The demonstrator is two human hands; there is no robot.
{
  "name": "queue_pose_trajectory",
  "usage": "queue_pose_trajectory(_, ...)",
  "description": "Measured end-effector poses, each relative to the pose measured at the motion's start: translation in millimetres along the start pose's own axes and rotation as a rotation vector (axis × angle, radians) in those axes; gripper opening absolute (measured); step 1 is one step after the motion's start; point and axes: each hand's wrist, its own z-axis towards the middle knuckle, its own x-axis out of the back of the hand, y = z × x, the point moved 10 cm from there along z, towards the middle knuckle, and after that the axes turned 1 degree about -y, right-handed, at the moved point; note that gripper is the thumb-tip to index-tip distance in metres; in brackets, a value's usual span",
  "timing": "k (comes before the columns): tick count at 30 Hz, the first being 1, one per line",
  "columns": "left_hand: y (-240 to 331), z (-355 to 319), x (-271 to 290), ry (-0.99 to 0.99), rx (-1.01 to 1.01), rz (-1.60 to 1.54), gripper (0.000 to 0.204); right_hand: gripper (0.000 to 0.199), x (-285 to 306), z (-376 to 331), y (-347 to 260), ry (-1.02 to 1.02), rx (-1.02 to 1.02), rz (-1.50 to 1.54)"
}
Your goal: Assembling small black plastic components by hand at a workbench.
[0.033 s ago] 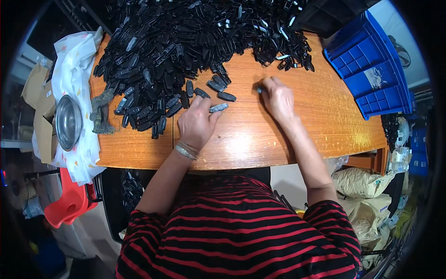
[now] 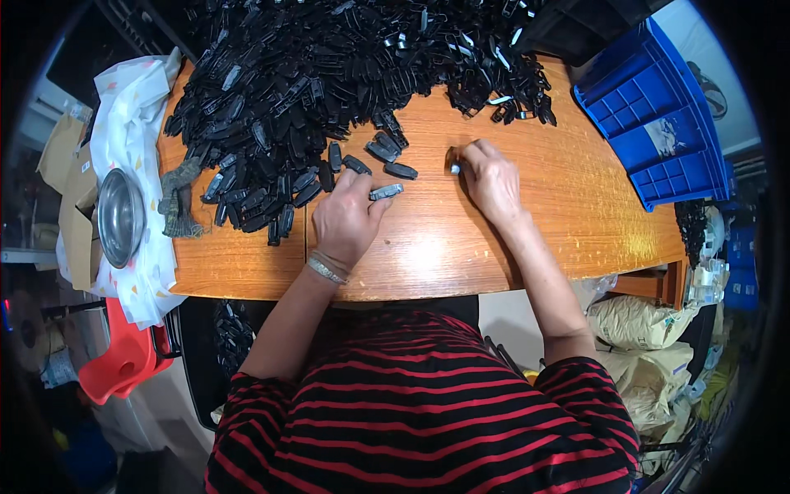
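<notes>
One small black clip (image 2: 387, 192) pinched at the left hand (image 2: 346, 218) fingertips, flat on the wooden table (image 2: 527, 222); right hand (image 2: 491, 177) closed over a tiny pale piece (image 2: 454, 169). Beyond, heaped black clips (image 2: 329, 66). Right, blue bin (image 2: 658, 123), contents unclear. Left, steel bowl (image 2: 120, 217) on white cloth (image 2: 132, 132).

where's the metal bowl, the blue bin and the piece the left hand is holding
metal bowl (image 2: 120, 217), head view, centre of its shiny inside
blue bin (image 2: 650, 115), head view, ribbed floor near its middle
grey plastic piece (image 2: 387, 192), head view, its middle, at the left hand (image 2: 346, 221) fingertips
</notes>
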Motion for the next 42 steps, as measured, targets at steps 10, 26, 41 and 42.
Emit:
queue_pose_trajectory(10,18.0,8.2,6.2,0.036,-0.100,-0.029,0.019,0.019,16.5,-24.5,2.4,0.061,-0.265,0.098)
queue_pose_trajectory(26,-14.5,-13.6,-38.3,-0.179,0.386,-1.370,0.025,0.015,5.6,-22.6,-52.2,-0.051,-0.345,0.712)
queue_pose_trajectory(41,2.8,-14.3,-8.2,-0.069,0.244,-1.310,0.028,0.020,14.9,-19.4,-91.9,0.006,-0.142,0.659)
queue_pose_trajectory(42,1.1,-14.6,-9.4,-0.069,0.244,-1.311,0.028,0.020,14.3,-20.0,-91.8,0.006,-0.142,0.659)
